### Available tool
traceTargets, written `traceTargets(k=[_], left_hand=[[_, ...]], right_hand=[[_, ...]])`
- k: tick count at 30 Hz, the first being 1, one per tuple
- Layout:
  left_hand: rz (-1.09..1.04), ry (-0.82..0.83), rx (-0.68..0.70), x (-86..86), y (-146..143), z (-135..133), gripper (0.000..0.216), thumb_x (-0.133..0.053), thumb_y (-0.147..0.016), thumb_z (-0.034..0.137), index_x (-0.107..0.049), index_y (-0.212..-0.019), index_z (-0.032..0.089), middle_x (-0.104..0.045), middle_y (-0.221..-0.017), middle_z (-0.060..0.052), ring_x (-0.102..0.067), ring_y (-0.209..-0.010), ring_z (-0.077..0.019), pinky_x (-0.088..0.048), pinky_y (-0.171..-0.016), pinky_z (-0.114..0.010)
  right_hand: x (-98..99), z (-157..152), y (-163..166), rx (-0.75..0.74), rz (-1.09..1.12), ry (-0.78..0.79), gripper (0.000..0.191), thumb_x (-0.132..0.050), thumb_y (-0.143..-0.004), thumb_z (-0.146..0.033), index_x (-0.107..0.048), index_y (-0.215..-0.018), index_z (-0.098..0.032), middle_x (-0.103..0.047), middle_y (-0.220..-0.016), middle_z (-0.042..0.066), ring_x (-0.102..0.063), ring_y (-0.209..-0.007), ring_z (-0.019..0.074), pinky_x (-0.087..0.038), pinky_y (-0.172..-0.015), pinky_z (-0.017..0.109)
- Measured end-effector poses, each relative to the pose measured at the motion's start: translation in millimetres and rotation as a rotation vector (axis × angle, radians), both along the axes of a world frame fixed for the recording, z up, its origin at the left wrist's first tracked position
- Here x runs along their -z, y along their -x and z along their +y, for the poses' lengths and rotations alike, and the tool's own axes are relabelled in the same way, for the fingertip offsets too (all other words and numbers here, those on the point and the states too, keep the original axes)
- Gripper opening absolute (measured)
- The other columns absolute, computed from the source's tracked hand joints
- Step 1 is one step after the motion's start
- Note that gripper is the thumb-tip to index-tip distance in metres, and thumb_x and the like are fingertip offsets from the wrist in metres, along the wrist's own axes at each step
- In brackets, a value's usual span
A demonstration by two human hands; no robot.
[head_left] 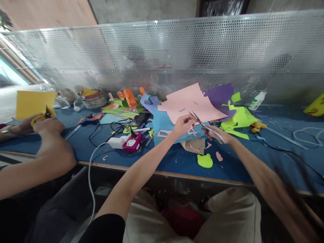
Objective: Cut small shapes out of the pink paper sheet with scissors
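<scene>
My right hand (pixel 220 134) grips a pair of metal scissors (pixel 201 123), whose slightly parted blades point up and left, over the pink sheet's lower edge. Beside the blade tips, my left hand (pixel 184 125) is closed in a pinch; what its fingers hold is too small to make out. Behind both hands lies a large pink sheet (pixel 189 101). Pink paper scraps (pixel 164 133) are scattered on a blue sheet (pixel 159 123) under it. Nearer the table edge are a yellow-green cutout with two ear-like bumps (pixel 205 161) and a small pink piece (pixel 219 156).
Purple paper (pixel 221 92) and lime paper (pixel 239 119) lie right, before a white bottle (pixel 258 100). A pink power socket (pixel 132 142) with a cable stands left. At far left, another person's hands (pixel 48 125) hold yellow-handled scissors. A perforated metal screen (pixel 167 54) runs behind.
</scene>
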State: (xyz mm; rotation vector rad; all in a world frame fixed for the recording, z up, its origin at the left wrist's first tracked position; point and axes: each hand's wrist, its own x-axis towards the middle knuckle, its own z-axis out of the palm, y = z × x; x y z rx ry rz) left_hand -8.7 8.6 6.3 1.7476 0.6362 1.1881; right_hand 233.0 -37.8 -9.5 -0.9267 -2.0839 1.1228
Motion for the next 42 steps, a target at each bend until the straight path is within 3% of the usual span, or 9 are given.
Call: traceTargets(k=[8, 15, 20, 24, 29, 32, 36, 40, 42], left_hand=[[0.043, -0.012, -0.049, -1.1, 0.5, -1.4, 0.024, -0.066, -0.090, 0.038, -0.070, -0.083, 0.016, -0.067, -0.066, -0.002, -0.050, -0.056, -0.0098, -0.037, -0.055, -0.024], [0.043, 0.001, -0.059, -3.8, -0.4, -2.0, 0.023, -0.065, -0.089, 0.037, -0.067, -0.078, 0.016, -0.064, -0.063, 0.000, -0.043, -0.052, -0.0085, -0.034, -0.052, -0.025], [0.039, -0.049, -0.064, -6.9, 0.9, -2.9, 0.030, -0.066, -0.092, 0.044, -0.066, -0.077, 0.017, -0.064, -0.064, 0.000, -0.044, -0.053, -0.0090, -0.034, -0.053, -0.025], [0.029, -0.063, -0.030, -8.0, 0.7, -6.8, 0.032, -0.063, -0.096, 0.048, -0.069, -0.092, 0.017, -0.070, -0.074, -0.003, -0.051, -0.055, -0.0104, -0.042, -0.055, -0.026], [0.068, -0.135, -0.052, -5.9, -3.2, -11.9, 0.036, -0.059, -0.101, 0.052, -0.068, -0.111, 0.018, -0.078, -0.097, -0.009, -0.066, -0.074, -0.0152, -0.052, -0.071, -0.028], [0.102, -0.206, -0.083, -5.3, -5.2, -11.9, 0.033, -0.065, -0.098, 0.051, -0.072, -0.104, 0.020, -0.076, -0.101, -0.010, -0.068, -0.089, -0.0189, -0.051, -0.078, -0.029], [0.162, -0.280, -0.146, -5.6, -6.2, -10.7, 0.030, -0.071, -0.094, 0.048, -0.077, -0.098, 0.020, -0.072, -0.092, -0.008, -0.062, -0.078, -0.0166, -0.048, -0.074, -0.030], [0.179, -0.227, -0.070, -2.2, -8.7, -13.6, 0.032, -0.066, -0.097, 0.048, -0.072, -0.103, 0.017, -0.075, -0.089, -0.007, -0.065, -0.077, -0.0162, -0.049, -0.072, -0.029], [0.201, -0.199, -0.036, 0.9, -10.7, -16.0, 0.033, -0.065, -0.097, 0.049, -0.070, -0.101, 0.017, -0.076, -0.088, -0.007, -0.067, -0.075, -0.0157, -0.051, -0.070, -0.028]], right_hand=[[-2.2, -0.7, 0.4, -0.003, -0.007, -0.007, 0.066, -0.051, -0.088, -0.087, -0.058, -0.102, -0.022, -0.052, -0.086, 0.001, -0.049, -0.066, 0.0156, -0.046, -0.058, 0.030], [-2.6, -2.6, -0.8, 0.065, -0.042, -0.073, 0.067, -0.051, -0.086, -0.089, -0.055, -0.089, -0.022, -0.048, -0.065, -0.003, -0.045, -0.053, 0.0133, -0.036, -0.050, 0.028], [3.4, 0.3, 0.4, 0.220, -0.080, -0.066, 0.057, -0.062, -0.088, -0.077, -0.053, -0.077, -0.023, -0.043, -0.050, -0.005, -0.042, -0.044, 0.0126, -0.031, -0.045, 0.027], [5.9, 9.8, 3.4, 0.451, -0.107, -0.218, 0.050, -0.068, -0.090, -0.067, -0.054, -0.070, -0.023, -0.043, -0.051, -0.004, -0.041, -0.049, 0.0121, -0.030, -0.049, 0.027], [8.0, 25.8, -9.5, 0.707, -0.400, -0.353, 0.039, -0.069, -0.092, -0.057, -0.060, -0.079, -0.021, -0.062, -0.070, 0.003, -0.051, -0.063, 0.0156, -0.033, -0.060, 0.030], [7.7, 29.2, -19.6, 0.698, -0.485, -0.326, 0.031, -0.071, -0.092, -0.049, -0.066, -0.096, -0.019, -0.073, -0.090, 0.009, -0.061, -0.076, 0.0201, -0.040, -0.068, 0.031], [-6.4, 18.1, -16.8, 0.672, -0.499, -0.327, 0.032, -0.068, -0.094, -0.049, -0.071, -0.098, -0.017, -0.077, -0.094, 0.011, -0.063, -0.081, 0.0227, -0.043, -0.073, 0.033], [-26.3, -0.6, -0.6, 0.312, -0.265, -0.371, 0.037, -0.065, -0.096, -0.053, -0.071, -0.106, -0.018, -0.076, -0.103, 0.010, -0.064, -0.085, 0.0206, -0.048, -0.078, 0.032], [-31.2, -6.1, 5.8, 0.229, -0.233, -0.378, 0.037, -0.067, -0.095, -0.054, -0.071, -0.101, -0.018, -0.075, -0.094, 0.008, -0.063, -0.080, 0.0198, -0.047, -0.076, 0.031]])
